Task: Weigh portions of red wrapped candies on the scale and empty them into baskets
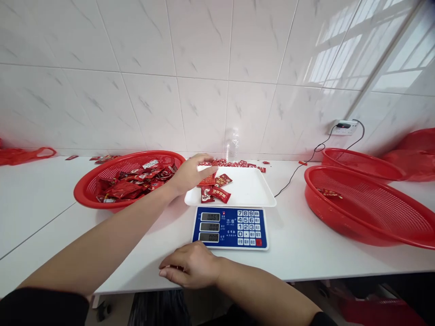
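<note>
My left hand (pixel 195 174) reaches over the left side of the white weighing tray (pixel 253 188), with thumb and fingers closed around a red packet (pixel 214 164). Several small red wrapped packets (pixel 220 194) lie on the tray close beneath it. The tray belongs to a digital scale (pixel 231 228) with a blue keypad panel; its top display seems to read 0.067. In front of the scale, my right hand (pixel 192 265) rests near the table's front edge. Its fingers are loosely curled towards the thumb, and nothing shows in them.
A red plastic basket (pixel 81 190) full of red packets stands left of the scale. At right sit a larger red basket (pixel 326 222) with a few packets and another red basket (pixel 360 158) behind. A clear bottle (pixel 233 145) and loose packets line the wall. A black cable (pixel 295 174) runs to a socket.
</note>
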The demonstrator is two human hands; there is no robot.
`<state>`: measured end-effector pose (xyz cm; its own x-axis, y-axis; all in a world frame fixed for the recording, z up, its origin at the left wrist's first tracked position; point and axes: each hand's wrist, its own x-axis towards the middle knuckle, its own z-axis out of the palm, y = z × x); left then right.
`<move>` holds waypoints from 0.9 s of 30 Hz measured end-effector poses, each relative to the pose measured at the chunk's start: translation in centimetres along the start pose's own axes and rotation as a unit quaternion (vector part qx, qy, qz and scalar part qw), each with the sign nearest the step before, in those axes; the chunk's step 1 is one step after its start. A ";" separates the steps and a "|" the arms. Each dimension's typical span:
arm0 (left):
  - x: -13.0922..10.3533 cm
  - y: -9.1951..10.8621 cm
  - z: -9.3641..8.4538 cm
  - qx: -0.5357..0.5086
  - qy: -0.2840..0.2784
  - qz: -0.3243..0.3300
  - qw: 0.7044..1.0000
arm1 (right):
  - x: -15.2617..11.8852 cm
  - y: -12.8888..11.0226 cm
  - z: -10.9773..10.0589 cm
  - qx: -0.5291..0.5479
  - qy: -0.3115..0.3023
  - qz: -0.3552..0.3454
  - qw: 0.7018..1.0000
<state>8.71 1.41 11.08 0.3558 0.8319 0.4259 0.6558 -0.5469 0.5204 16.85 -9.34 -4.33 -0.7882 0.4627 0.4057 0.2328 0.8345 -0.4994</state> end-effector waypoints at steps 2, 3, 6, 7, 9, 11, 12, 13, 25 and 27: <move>-3.0 -0.2 -1.2 -0.009 0.008 -0.015 1.000 | 0.0 -0.2 -0.3 0.043 0.013 0.039 0.998; -4.6 -0.5 -1.7 -0.016 0.003 -0.025 1.000 | -0.1 -0.3 -0.4 0.063 0.022 0.064 0.996; -9.3 -1.8 -2.5 -0.051 -0.023 -0.038 0.998 | -0.1 -0.3 -0.5 0.113 0.055 0.134 0.983; -10.7 -2.3 -2.7 -0.058 -0.032 -0.044 0.997 | -0.1 -0.3 -0.5 0.130 0.066 0.150 0.978; -13.1 -3.2 -2.9 -0.060 -0.050 -0.059 0.995 | -0.1 -0.1 -0.3 0.162 0.078 0.171 0.969; -15.1 -4.0 -2.8 -0.051 -0.069 -0.071 0.994 | -0.1 0.0 -0.1 0.187 0.073 0.175 0.964; -15.8 -4.3 -2.7 -0.044 -0.079 -0.075 0.993 | -0.1 0.1 -0.1 0.193 0.067 0.172 0.964; -16.5 -4.5 -2.5 -0.035 -0.090 -0.079 0.992 | -0.1 0.1 -0.1 0.194 0.062 0.167 0.965; -17.8 -4.1 -0.4 -0.130 -0.156 -0.156 0.967 | -0.3 0.0 -0.2 0.079 0.039 0.115 0.989; -17.7 -4.2 -0.3 -0.145 -0.163 -0.157 0.963 | -0.3 0.1 -0.2 0.067 0.041 0.119 0.990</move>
<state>-0.55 -11.06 1.62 0.3916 0.9200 -0.0153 0.5674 -0.2283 0.7911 17.22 -9.39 -4.35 -0.6706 0.6682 0.3223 0.3240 0.6546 -0.6830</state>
